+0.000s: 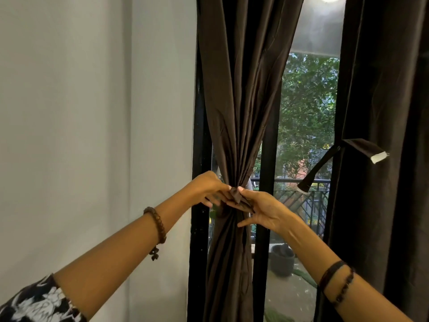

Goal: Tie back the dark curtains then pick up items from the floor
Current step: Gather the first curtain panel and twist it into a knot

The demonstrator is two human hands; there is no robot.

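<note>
The left dark brown curtain (pixel 241 94) hangs gathered into a tight bunch at waist height. A strip of the same fabric, the tie-back (pixel 236 195), wraps that bunch. My left hand (pixel 209 189) pinches the strip from the left. My right hand (pixel 262 210) pinches it from the right, thumb on top and the other fingers spread below. The right dark curtain (pixel 383 135) hangs loose. Its own tie-back strip (pixel 325 163) with white ends dangles from its inner edge.
A pale wall (pixel 92 112) fills the left half. Black door frames (pixel 199 147) stand beside the gathered curtain. Through the glass I see a balcony railing (pixel 301 182), a grey pot (pixel 282 260) and trees. The floor inside is out of view.
</note>
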